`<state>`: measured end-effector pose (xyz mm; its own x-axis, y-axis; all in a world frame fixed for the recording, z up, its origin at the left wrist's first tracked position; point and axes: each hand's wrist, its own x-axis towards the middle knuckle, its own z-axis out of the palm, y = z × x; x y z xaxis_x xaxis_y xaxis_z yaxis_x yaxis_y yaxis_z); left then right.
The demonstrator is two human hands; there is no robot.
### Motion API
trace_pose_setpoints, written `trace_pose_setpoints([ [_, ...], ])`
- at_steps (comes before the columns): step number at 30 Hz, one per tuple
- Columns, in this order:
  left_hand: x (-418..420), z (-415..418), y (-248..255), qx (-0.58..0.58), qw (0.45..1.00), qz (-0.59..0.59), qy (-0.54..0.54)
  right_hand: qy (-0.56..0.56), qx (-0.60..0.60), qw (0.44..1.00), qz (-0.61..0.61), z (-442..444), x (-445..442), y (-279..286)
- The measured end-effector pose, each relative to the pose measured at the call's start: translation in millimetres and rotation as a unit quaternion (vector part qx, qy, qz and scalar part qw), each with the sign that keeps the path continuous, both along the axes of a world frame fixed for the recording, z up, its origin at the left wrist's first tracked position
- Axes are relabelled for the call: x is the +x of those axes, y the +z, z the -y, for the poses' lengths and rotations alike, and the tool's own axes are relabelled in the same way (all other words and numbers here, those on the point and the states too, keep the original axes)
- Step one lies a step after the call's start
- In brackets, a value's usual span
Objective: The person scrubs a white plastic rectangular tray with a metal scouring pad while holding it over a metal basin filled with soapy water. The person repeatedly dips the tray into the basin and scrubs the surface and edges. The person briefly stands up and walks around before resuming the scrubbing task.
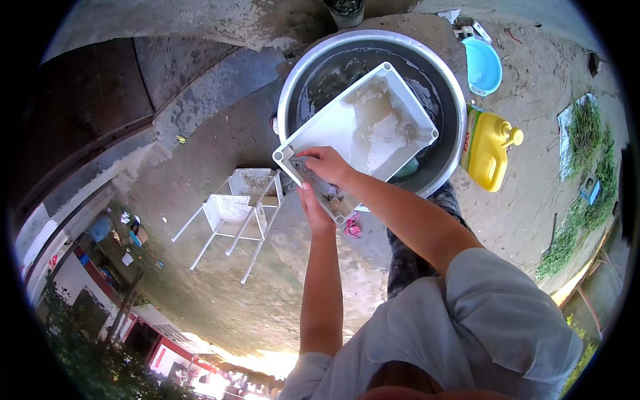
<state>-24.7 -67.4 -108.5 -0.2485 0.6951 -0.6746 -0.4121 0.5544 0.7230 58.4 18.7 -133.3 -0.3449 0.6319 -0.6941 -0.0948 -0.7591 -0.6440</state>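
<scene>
A white rectangular plastic shelf tray [376,127] with round corner sockets leans across a large metal basin [452,150]. Murky water and brownish dirt lie over the tray's floor. My left hand [316,207] grips its near short side, with the thumb at the rim. Inside the same end, my right hand [326,165] reaches down with bent fingers against the soiled inner corner; whether it pinches something there is hard to tell. Dark water [332,82] fills the basin under the tray, and a pale greenish thing [406,169] shows in it.
Left of the basin, dirty white shelf parts with legs [240,210] stand on the concrete. A yellow jug with a pump [487,150] and a light-blue plastic bowl [482,65] sit to the right. Something pink [353,226] lies near my feet. Cut greens [584,130] are farther right.
</scene>
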Motion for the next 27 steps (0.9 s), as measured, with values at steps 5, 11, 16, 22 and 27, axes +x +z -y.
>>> trace_pose_setpoints([
  [5, 1.4, -7.7, -0.3, 0.047, 0.997, -0.008, -0.067, 0.083, 0.163, 0.96, 0.211, 0.5, -11.9, 3.5],
  [11, -0.2, -4.7, -0.2, 0.032, 0.999, 0.027, -0.006, -0.083, -0.044, 0.977, -0.191, 3.0, 16.3, -10.3],
  [16, 4.1, -8.6, 4.7, 0.053, 0.997, 0.056, -0.021, -0.03, 0.305, 0.922, 0.236, 9.7, 9.4, -4.6],
  [22, 1.8, -11.3, 4.4, 0.03, 0.998, 0.041, -0.029, 0.002, 0.413, 0.846, 0.337, -2.6, -8.7, -18.2],
  [27, 3.8, -19.7, 12.6, 0.012, 0.997, 0.069, -0.042, -0.028, 0.372, 0.85, 0.371, 4.4, -9.8, -25.5],
])
